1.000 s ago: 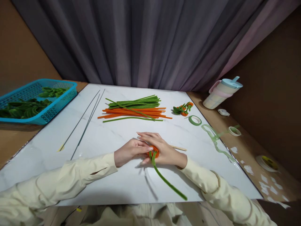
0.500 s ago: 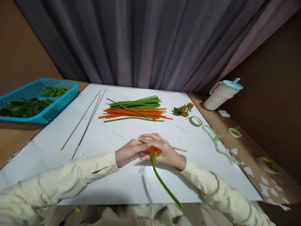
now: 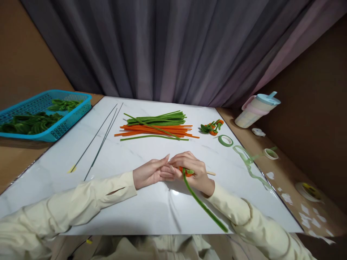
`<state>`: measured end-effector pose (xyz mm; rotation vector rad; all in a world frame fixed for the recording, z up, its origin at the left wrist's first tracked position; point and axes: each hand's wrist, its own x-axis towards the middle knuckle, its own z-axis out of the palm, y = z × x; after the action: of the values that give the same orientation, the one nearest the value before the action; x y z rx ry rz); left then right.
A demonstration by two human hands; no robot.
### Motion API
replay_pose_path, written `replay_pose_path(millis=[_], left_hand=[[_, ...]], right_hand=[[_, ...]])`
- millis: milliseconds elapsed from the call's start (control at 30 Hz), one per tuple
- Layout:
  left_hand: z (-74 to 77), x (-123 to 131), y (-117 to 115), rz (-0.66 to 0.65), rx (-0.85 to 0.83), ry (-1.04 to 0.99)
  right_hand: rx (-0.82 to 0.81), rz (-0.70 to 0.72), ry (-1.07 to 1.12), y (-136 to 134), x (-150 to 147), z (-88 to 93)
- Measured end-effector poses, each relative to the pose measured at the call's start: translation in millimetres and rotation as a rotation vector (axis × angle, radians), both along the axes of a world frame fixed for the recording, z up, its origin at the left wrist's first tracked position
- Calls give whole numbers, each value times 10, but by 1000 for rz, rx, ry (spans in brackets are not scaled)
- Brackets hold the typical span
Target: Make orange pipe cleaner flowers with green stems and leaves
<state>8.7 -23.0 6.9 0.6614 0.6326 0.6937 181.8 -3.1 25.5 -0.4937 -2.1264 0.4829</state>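
My two hands meet near the front middle of the white marble board (image 3: 135,202). My right hand (image 3: 193,173) is closed round a small orange pipe-cleaner coil (image 3: 183,170) on a wooden stick (image 3: 210,173), whose end pokes out to the right. A long green pipe cleaner (image 3: 203,206) runs from the coil toward me, down and right. My left hand (image 3: 150,172) pinches at the coil with its fingertips, index finger raised.
A pile of green and orange pipe cleaners (image 3: 155,126) lies beyond my hands. Thin wires (image 3: 99,141) lie at left. A blue basket (image 3: 40,119) of green leaves stands far left. Finished small flowers (image 3: 211,126), green tape rolls (image 3: 225,140) and a lidded cup (image 3: 256,110) are at right.
The green pipe cleaner's free end has swung toward the right. My right hand has turned slightly over the coil, and my left index finger has lifted.
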Motion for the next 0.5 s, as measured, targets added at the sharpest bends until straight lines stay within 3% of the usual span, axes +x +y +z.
replay_pose_path(millis=[300,500], left_hand=[[15,-16,-9,-31,-31,39],[32,-8,-18,-67,12,41]], right_hand=[[-11,-139,87,17,20,-75],[-31,-189,2,4,30,-133]])
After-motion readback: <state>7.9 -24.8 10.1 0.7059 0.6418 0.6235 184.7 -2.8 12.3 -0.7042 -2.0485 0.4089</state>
